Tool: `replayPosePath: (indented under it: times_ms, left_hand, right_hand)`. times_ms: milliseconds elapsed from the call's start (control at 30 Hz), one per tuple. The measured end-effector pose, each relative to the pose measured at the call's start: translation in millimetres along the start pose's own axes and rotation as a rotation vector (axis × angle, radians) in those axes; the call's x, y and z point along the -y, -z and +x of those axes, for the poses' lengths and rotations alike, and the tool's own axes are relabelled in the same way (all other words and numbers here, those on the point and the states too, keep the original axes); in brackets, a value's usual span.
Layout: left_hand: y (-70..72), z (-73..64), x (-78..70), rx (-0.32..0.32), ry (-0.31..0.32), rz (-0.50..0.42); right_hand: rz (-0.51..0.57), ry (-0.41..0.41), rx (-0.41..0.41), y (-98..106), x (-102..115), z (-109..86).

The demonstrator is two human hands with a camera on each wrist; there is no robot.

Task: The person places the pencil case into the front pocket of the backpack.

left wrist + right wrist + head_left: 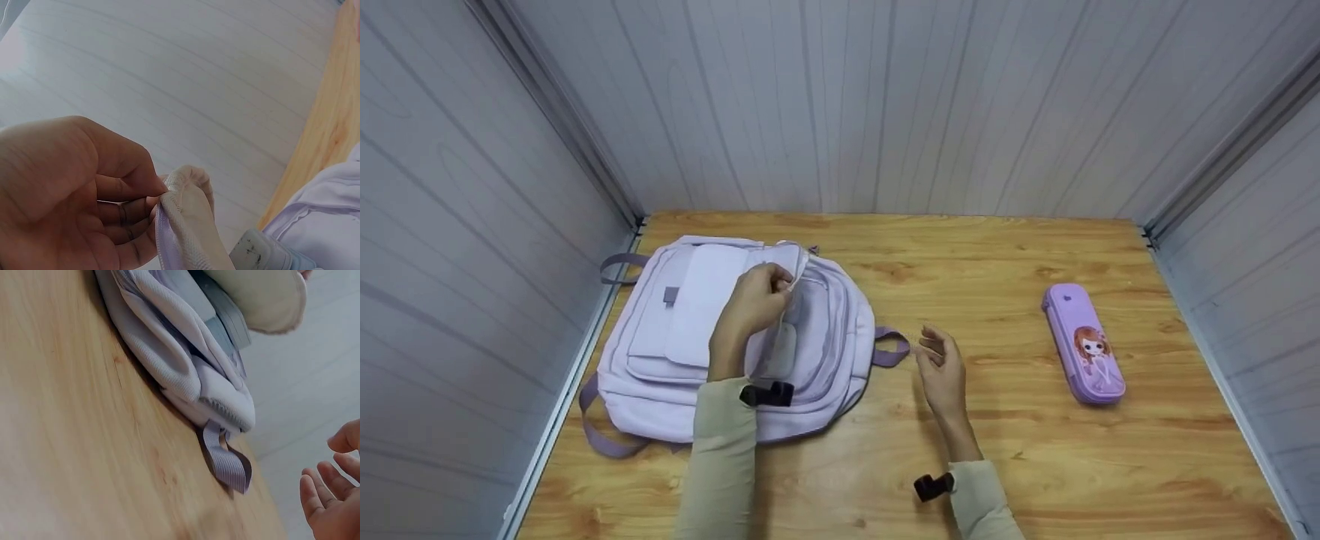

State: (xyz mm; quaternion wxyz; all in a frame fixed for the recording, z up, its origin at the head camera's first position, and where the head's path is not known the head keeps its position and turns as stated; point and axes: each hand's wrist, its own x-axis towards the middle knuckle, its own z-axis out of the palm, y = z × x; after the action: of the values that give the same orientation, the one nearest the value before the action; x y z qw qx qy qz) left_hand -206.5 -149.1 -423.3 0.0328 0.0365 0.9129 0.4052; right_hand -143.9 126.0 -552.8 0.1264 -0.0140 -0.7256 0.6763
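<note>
A pale lavender backpack (667,405) lies on the wooden table with its front compartment unzipped. My left hand (757,300) pinches the zippered edge of the opened flap (194,230) between thumb and fingers, holding it up. Inside the opening, a greyish box-like item (261,250) shows in part; its kind is unclear. To the right of the bag, my right hand (943,371) hovers beside the purple top loop (891,349), fingers loosely bent with nothing in them. In the right wrist view, that loop (230,467) stands apart from the fingers (323,489).
A purple pencil case (1069,322) with a cartoon girl on it lies on the right part of the table (960,277). Purple straps (611,442) stick out at the bag's left. Pale panel walls (885,105) enclose the table at the back and both sides.
</note>
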Motion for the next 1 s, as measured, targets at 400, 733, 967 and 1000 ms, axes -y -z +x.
replayPosePath:
  times_ms: [400,733,967,1000]
  left_hand:
    - [0.1,1.8,4.0,-0.002,-0.012,0.004]
    - [-0.1,0.7,1.8,-0.012,-0.014,0.0]
    - [-0.9,1.1,3.2,-0.021,-0.023,0.0]
    - [-1.1,0.8,3.2,-0.021,-0.023,0.001]
  right_hand:
    - [0.059,-0.17,-0.309,55,-31,-18.2]
    - [0.032,-0.264,-0.653,100,-60,-22.8]
    - [0.018,-0.296,-0.754,128,-64,-24.8]
    - [0.017,-0.303,-0.766,131,-64,-25.3]
